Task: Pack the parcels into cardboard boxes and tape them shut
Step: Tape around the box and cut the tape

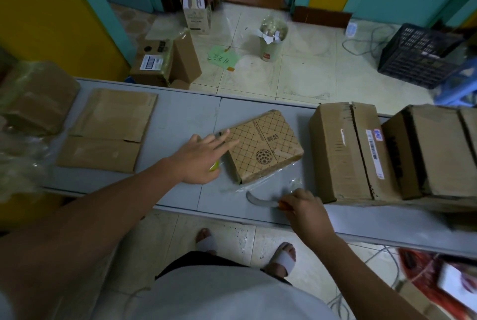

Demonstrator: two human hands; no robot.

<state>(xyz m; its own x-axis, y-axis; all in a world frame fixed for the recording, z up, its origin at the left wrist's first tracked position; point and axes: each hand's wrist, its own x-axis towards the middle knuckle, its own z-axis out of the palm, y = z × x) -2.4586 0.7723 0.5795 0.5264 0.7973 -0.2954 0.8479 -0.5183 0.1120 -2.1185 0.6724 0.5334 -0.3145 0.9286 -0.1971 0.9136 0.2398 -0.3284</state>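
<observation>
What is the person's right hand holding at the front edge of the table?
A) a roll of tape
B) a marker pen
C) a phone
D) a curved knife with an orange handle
D: the right hand has its fingers curled round the orange handle of a curved knife, whose grey blade lies on the grey table in front of the patterned box.

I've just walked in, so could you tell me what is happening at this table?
A person stands at the grey table. Their left hand reaches open onto the patterned box, while the right hand grips a curved knife by its orange handle. At the left lies flat cardboard; larger boxes stand at the right.
</observation>
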